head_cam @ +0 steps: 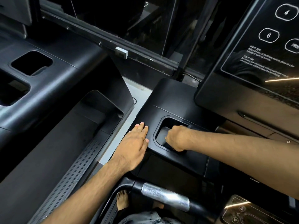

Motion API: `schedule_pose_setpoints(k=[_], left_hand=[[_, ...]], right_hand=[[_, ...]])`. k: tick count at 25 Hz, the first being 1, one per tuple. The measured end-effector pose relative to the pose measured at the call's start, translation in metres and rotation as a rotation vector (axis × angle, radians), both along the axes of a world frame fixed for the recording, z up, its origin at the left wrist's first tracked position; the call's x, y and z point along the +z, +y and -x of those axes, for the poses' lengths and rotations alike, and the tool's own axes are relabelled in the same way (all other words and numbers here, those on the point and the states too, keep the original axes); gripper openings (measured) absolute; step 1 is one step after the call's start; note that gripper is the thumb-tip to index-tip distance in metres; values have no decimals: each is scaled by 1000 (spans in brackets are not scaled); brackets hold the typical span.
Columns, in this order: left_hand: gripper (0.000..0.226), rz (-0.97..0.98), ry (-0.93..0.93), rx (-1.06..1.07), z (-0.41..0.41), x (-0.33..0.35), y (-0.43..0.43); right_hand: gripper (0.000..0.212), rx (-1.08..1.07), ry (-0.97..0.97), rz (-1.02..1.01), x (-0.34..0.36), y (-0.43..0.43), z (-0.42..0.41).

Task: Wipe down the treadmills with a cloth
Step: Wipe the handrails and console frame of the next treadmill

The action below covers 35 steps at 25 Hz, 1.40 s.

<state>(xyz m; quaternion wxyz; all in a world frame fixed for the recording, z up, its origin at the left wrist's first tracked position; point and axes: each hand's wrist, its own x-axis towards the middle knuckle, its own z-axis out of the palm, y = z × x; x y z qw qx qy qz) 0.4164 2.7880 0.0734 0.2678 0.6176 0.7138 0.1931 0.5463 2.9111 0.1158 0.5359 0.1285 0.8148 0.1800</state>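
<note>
Right hand is clenched inside the cup-holder recess at the treadmill console tray's left end, pressing a grey cloth. Left hand is laid flat, released, on the tray's left edge.

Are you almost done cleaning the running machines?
Can't tell what's already clean; nothing looks different. Right now the right hand is balled up inside the cup holder, seemingly scrubbing with a dark cloth, while the left hand lies flat beside it. The screen panel and next treadmill may remain.
</note>
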Motion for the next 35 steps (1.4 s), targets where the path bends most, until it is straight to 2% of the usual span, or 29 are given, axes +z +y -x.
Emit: schedule_pose_setpoints(k=[2,4,5,7,8,9,10,13,14,15,17,19,21,23,24,29,31,35], left_hand=[[54,7,1,-4,0,-1,0],[53,4,-8,-17,0,0,-1],[53,0,-7,-24,1,1,-2],[53,-9,-9,-31,3,2,-5],[53,-12,-13,-29,4,1,-6],[53,-14,-16,-25,5,1,-6],[53,-17,-17,-19,6,1,-6],[52,-35,-18,-19,7,1,-3],[52,-38,-22,-22,7,1,-1],[52,-40,-29,-24,6,2,0],[51,-44,-39,-29,6,4,2],[51,-46,-48,-34,7,4,3],[51,-41,-53,-42,8,4,2],[51,-39,-54,-42,6,4,1],[51,-42,-55,-36,5,5,0],[50,-36,-46,-12,5,6,2],[50,-17,-49,-15,4,4,2],[51,-4,-50,-9,3,4,-1]], right_hand=[[35,-128,-75,36,10,5,15],[33,-318,-61,129,19,9,25],[30,-436,-17,201,26,10,27],[8,-759,177,347,33,8,21],[10,-966,328,394,35,6,13],[20,-1179,516,414,35,4,4],[26,-1411,747,435,31,2,-7],[22,-2247,1601,499,8,-17,-33],[22,-2464,1850,473,2,-26,-35],[23,-2584,2058,436,-3,-33,-31],[24,-2694,2285,383,-10,-38,-13],[18,-2758,2228,411,-9,-36,15],[18,-2634,2026,408,-6,-33,35],[33,-2370,1770,352,-10,-29,38],[33,-2230,1634,346,-11,-28,32],[17,-1541,911,515,15,-17,-10],[17,-1193,696,504,27,-13,-18],[17,-425,414,318,35,-5,-33]])
